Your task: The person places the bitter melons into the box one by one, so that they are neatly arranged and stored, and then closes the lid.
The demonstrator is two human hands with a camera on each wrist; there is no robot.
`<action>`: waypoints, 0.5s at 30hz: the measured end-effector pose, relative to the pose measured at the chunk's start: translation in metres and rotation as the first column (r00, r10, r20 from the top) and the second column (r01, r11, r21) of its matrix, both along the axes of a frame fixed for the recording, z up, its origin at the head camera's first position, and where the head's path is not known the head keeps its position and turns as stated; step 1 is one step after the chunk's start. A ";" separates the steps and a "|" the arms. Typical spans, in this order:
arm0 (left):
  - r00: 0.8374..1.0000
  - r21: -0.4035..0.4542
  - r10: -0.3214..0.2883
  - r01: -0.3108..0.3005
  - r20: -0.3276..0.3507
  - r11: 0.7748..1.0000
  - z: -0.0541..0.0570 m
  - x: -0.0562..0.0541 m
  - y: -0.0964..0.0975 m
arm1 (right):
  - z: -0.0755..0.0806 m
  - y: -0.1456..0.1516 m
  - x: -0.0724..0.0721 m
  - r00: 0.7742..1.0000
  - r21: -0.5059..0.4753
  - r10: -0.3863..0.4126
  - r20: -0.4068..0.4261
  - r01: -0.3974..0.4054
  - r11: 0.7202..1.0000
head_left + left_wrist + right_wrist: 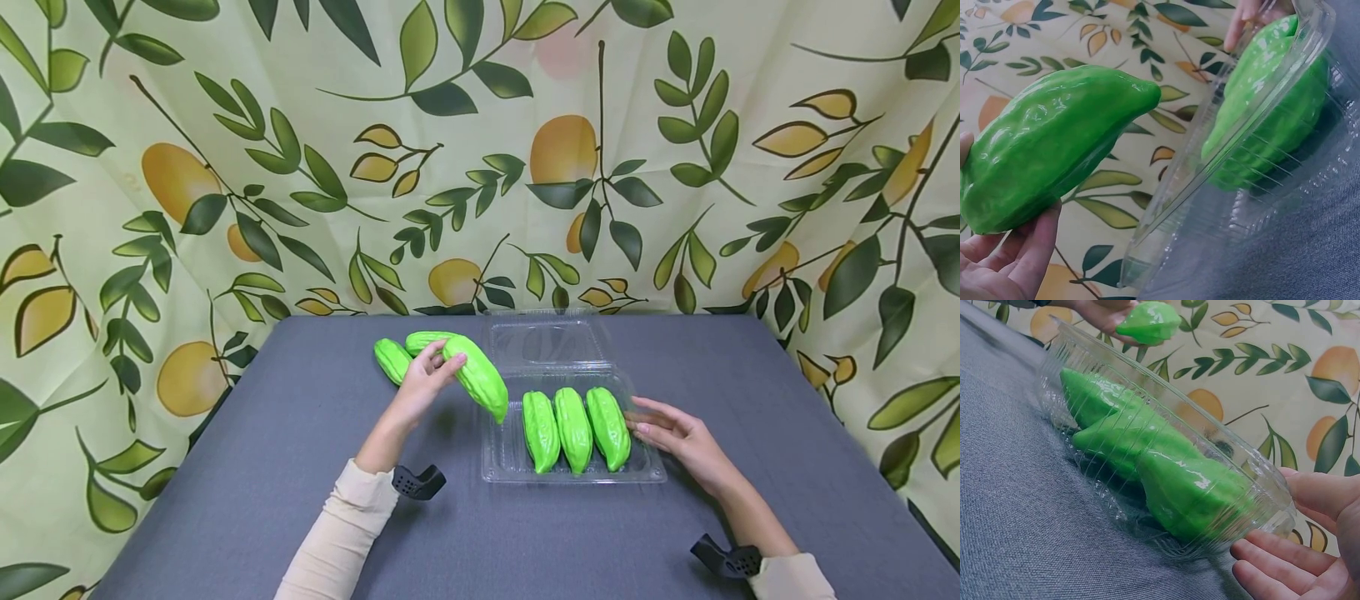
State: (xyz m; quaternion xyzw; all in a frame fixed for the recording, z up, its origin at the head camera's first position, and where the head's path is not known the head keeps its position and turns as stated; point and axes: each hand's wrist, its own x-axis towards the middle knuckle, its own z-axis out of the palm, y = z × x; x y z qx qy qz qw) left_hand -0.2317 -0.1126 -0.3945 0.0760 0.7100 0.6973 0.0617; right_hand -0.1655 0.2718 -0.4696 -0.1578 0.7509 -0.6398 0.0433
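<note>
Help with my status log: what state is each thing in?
Clear container: open, partly filled
Lid: folded back
Three green fruits: side by side in container
Held green fruit: raised, tilted
Two green fruits: lying on table
Left grip: holding fruit
Right grip: touching container's right side

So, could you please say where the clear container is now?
In the head view, the clear container sits right of centre on the grey table, with the right hand at its right wall.
</note>
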 end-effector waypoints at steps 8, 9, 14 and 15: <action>1.000 -0.094 -0.028 0.028 0.003 0.995 -0.004 0.002 0.007 | 0.000 0.000 0.000 1.000 -0.001 0.002 0.003 -0.002 1.000; 0.999 -0.106 -0.035 0.035 0.001 0.994 -0.004 0.002 0.008 | 0.000 0.000 0.000 1.000 0.001 0.000 0.003 0.000 1.000; 0.998 -0.131 -0.061 0.061 0.004 0.990 -0.006 0.003 0.013 | 0.000 -0.001 0.000 1.000 0.010 -0.010 0.010 0.010 1.000; 0.998 -0.131 -0.063 0.064 0.006 0.989 -0.006 0.003 0.014 | 0.000 -0.001 0.000 1.000 0.011 -0.012 0.013 0.012 1.000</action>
